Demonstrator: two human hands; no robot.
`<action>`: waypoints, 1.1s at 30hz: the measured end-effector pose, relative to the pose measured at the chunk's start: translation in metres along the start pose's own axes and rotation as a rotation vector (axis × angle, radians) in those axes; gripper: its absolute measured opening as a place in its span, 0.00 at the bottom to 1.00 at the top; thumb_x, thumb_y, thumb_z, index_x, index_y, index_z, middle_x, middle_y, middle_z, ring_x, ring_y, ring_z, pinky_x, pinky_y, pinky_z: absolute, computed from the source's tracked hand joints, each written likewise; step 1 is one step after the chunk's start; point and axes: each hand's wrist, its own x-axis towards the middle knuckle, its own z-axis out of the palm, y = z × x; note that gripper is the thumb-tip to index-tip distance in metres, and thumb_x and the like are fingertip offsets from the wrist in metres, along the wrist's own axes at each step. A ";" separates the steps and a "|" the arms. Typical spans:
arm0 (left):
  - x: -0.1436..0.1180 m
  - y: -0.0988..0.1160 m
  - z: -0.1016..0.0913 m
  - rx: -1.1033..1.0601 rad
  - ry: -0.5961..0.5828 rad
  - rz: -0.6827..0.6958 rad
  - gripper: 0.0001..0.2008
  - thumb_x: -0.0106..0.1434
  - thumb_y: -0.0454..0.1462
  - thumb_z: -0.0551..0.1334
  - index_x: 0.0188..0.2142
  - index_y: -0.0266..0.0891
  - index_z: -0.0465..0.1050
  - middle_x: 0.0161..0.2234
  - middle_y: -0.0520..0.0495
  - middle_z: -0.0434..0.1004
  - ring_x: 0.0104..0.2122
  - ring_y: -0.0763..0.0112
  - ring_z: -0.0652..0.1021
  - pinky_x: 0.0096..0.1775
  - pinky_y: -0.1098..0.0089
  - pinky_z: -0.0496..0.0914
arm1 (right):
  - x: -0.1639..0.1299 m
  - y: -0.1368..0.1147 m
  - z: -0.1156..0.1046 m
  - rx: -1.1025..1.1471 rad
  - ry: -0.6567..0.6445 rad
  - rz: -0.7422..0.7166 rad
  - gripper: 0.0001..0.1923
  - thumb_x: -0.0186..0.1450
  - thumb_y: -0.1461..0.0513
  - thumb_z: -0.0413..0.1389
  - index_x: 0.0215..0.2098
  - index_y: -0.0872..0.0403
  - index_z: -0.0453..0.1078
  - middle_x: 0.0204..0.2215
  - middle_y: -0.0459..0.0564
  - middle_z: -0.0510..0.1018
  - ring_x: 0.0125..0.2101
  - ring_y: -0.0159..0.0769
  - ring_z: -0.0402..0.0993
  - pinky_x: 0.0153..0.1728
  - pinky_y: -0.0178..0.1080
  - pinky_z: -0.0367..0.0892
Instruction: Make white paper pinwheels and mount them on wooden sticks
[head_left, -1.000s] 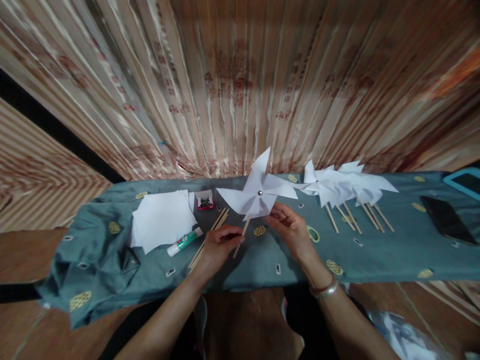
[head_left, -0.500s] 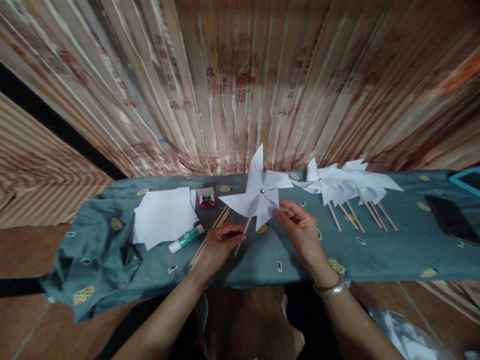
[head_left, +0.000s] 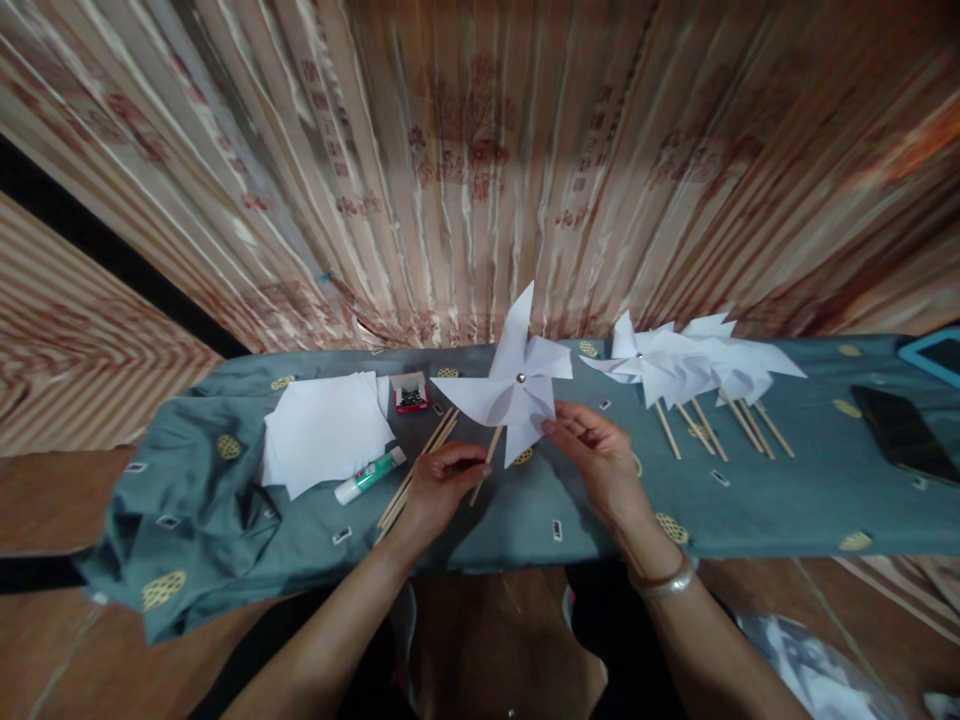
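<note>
Pinwheel point(head_left: 517, 385) of white paper, pinned at its centre to a wooden stick, stands raised just above the middle of the desk point(head_left: 787, 500). The left hand point(head_left: 439, 485) is closed around the lower end of that stick, while the right hand point(head_left: 600, 460) pinches the lower right blade between its fingertips. To the right lies a row of finished pinwheels point(head_left: 690, 370); they overlap, so their number cannot be told, though about five sticks show. Left of the raised one sit one stack of white paper squares point(head_left: 326, 430), one glue stick point(head_left: 369, 476), one small red box point(head_left: 409, 393) and a bundle of spare sticks point(head_left: 424, 455), roughly three or four. One dark phone point(head_left: 896, 435) lies far right.
</note>
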 end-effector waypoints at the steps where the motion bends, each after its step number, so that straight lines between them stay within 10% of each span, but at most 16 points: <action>1: 0.000 0.000 0.000 -0.001 0.003 -0.001 0.08 0.47 0.39 0.70 0.28 0.38 0.81 0.29 0.47 0.81 0.30 0.67 0.78 0.34 0.70 0.71 | 0.000 0.000 0.001 0.000 -0.001 0.002 0.19 0.47 0.49 0.71 0.34 0.47 0.79 0.27 0.44 0.83 0.31 0.38 0.79 0.41 0.43 0.75; 25: -0.001 0.009 0.003 -0.069 -0.014 -0.062 0.10 0.46 0.38 0.71 0.30 0.37 0.83 0.30 0.45 0.84 0.31 0.64 0.80 0.38 0.67 0.73 | -0.020 -0.006 0.014 -0.411 -0.150 -0.210 0.09 0.61 0.54 0.61 0.29 0.51 0.79 0.24 0.46 0.81 0.25 0.34 0.73 0.29 0.37 0.68; 33: 0.001 0.006 0.002 -0.070 0.004 -0.050 0.09 0.45 0.38 0.71 0.28 0.38 0.83 0.29 0.47 0.83 0.31 0.66 0.79 0.36 0.69 0.73 | -0.003 -0.019 -0.021 -0.328 0.269 -0.291 0.10 0.56 0.54 0.66 0.34 0.50 0.78 0.26 0.47 0.82 0.28 0.36 0.76 0.34 0.39 0.71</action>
